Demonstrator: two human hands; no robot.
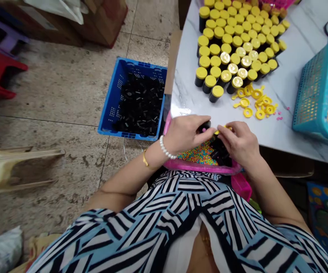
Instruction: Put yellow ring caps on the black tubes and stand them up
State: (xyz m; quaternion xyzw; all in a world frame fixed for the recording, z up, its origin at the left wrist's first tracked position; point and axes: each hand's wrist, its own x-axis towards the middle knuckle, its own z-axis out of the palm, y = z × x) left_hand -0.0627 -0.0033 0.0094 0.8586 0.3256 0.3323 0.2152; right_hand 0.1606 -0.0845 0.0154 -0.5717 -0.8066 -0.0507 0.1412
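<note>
My left hand (187, 132), below a pearl bracelet, has its fingers wrapped round a black tube (205, 125) above a pink-edged tray (196, 165). Close on its right, my right hand (239, 142) pinches a small yellow piece (223, 129) near the tube's end. Colourful beads (199, 154) and black tubes (220, 149) lie in the tray under my hands. Loose yellow rings (248, 112) rest on the table beyond my right hand, with a few pink bits beside them.
Many yellow-capped black tubes (217, 93) stand grouped on the marble-patterned table (186, 91). A teal basket (308, 94) of yellow parts is at the right. On the floor at the left are a blue crate (109, 100) of black parts, stools and boxes.
</note>
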